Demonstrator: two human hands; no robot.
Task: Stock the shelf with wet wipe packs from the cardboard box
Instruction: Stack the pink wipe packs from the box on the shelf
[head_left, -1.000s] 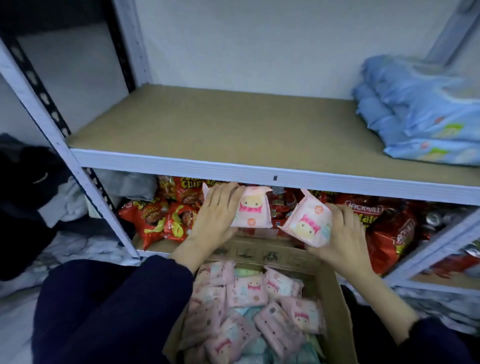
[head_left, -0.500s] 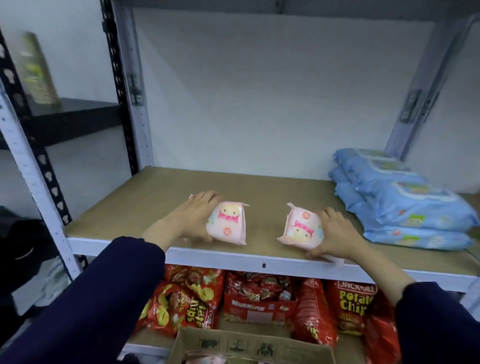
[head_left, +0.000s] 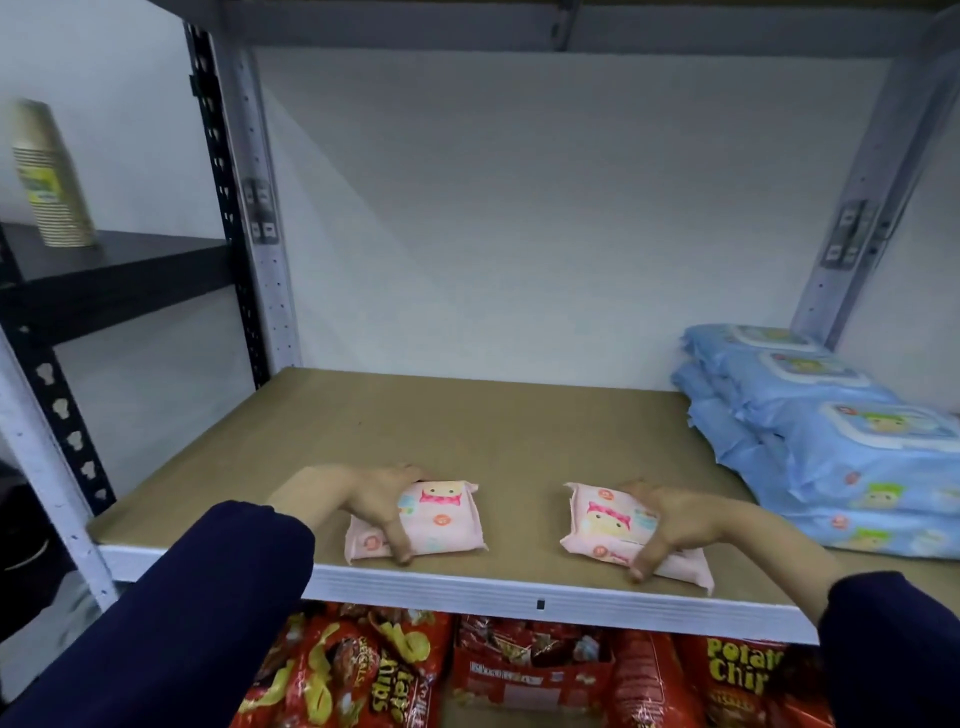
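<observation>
1. Resting on the near part of the brown shelf, two pink wet wipe packs lie flat, side by side and apart from each other, just behind the white front rail.
2. The left hand grips the left pink pack from its left side: the thumb is curled onto the near edge and the fingers reach over the far edge.
3. The right hand grips the right pink pack from its right side in the same way, with the thumb pressed down at the near edge.
4. A pink edge sticks out below each hand, so each may be covering a second pack underneath; the view is too soft to be sure.
5. Both forearms come in from the near side in dark blue sleeves.
6. On the right of the same shelf, a stack of larger blue packs with flip lids runs from near to far, well apart from the pink ones.
7. Red chip bags fill the level below.
8. At far left, a stack of paper cups stands on a separate black shelf.
</observation>
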